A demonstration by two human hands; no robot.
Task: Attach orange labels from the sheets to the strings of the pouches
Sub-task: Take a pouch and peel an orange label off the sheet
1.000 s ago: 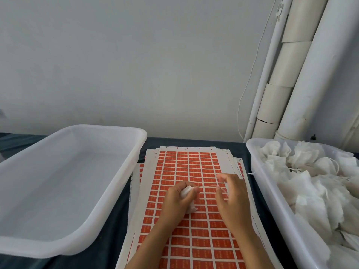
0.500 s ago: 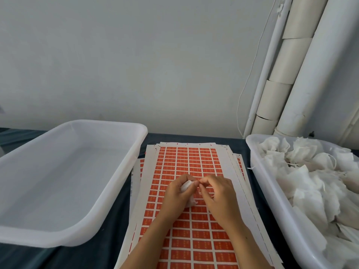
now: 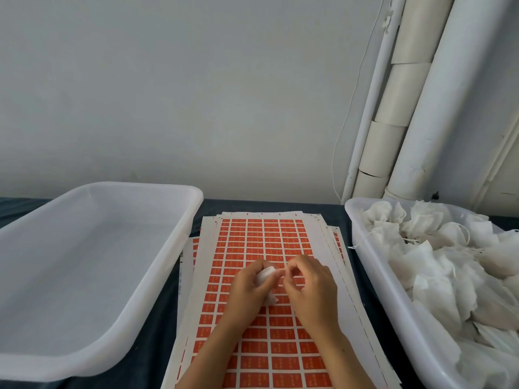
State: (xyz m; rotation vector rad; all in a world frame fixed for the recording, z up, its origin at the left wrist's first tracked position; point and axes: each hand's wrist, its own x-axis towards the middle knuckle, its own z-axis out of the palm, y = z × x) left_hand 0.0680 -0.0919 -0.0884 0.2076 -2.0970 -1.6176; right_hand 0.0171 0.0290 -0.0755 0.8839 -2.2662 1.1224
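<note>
The white pouch [image 3: 265,277] is sitting bunched inside the left hand [image 3: 248,287], whose fingers are curling round it, and both are hovering over the middle of the top label sheet [image 3: 261,248]. The right hand [image 3: 310,287] is lying just beside the pouch, on the side toward the full tub [image 3: 362,248], with its fingertips [image 3: 288,272] pinching together right at the pouch's upper end. I think they are pinching the string or a peeled orange label there, but the thing itself is too small to tell.

To do this step well, I judge the string should be pulled straight and short between the two hands, so the label can be folded round it evenly, sticky side to sticky side, and then pressed flat.

The empty tub [image 3: 179,245] is waiting on the other side of the sheet, probably for finished pouches.
</note>
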